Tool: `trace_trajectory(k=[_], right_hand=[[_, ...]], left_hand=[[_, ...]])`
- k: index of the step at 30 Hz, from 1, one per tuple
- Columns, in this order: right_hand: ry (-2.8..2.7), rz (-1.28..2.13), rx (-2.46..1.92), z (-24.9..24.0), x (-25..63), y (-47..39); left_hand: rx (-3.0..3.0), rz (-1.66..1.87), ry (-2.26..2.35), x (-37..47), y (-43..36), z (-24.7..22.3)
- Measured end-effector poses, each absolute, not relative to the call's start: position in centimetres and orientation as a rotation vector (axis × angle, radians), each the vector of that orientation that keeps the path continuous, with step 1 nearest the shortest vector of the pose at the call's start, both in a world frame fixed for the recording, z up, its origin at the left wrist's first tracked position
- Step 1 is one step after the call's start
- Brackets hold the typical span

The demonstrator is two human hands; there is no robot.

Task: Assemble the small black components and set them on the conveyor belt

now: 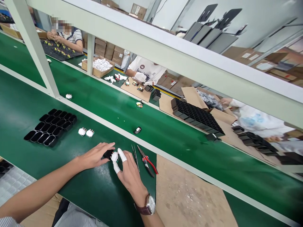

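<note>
Between thumb and fingers my left hand [97, 154] grips a small black housing [108, 154], partly covered by the fingers. White finger cots cover two fingertips of my right hand [129, 167], which pinches a small round white part on a green board [115, 156] right at the housing's end. Whether that part is inside the housing I cannot tell. To the right of my right hand lie metal tweezers [135, 156] and red-handled pliers [147, 161]. Two more white parts on boards [86, 132] lie beyond my left hand.
Several black housings [50, 126] stand in rows at the left. A brown board [189, 195] lies at the right. Past a pale rail [123, 134], a green conveyor [109, 107] carries scattered parts. A frame post [35, 50] and beam cross overhead. Co-workers [146, 70] sit opposite.
</note>
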State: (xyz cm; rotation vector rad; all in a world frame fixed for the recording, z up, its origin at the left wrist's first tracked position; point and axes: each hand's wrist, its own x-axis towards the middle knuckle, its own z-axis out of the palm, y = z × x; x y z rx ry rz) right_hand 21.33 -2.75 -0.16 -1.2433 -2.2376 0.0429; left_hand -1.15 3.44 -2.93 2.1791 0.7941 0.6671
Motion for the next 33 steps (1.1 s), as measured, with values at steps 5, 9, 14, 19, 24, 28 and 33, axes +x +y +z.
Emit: trace_trajectory(k=[5,9,14,19,24,28,33], right_hand=[[-2.314,0.012,-1.284,1.2,21.0,-2.8],[-2.367,0.027,-1.306,1.4,20.9,-2.7],[-2.417,0.036,-1.331,0.7,20.7,-2.5],[-2.37,0.071,-1.346,0.4,21.4,-2.8],[-2.351,0.018,-1.247,-0.4,22.2,-3.1],[-2.321,0.012,-1.32,-0.6,21.1,-2.9],[-2.351,0.046,-1.381,-0.6,20.2,-2.4]], left_hand=[[2.207,0.666,0.784,-1.2,3.4,-3.0],[2.229,0.663,0.781,-1.1,3.3,-3.3],[2.273,0.679,0.792,-0.9,3.2,-3.8],[2.19,0.651,0.822,-0.9,3.1,-3.9],[2.04,0.586,0.838,-0.9,3.1,-4.1],[2.014,0.59,0.799,-0.8,3.2,-4.2],[2.0,0.568,0.784,-0.8,3.3,-4.1]])
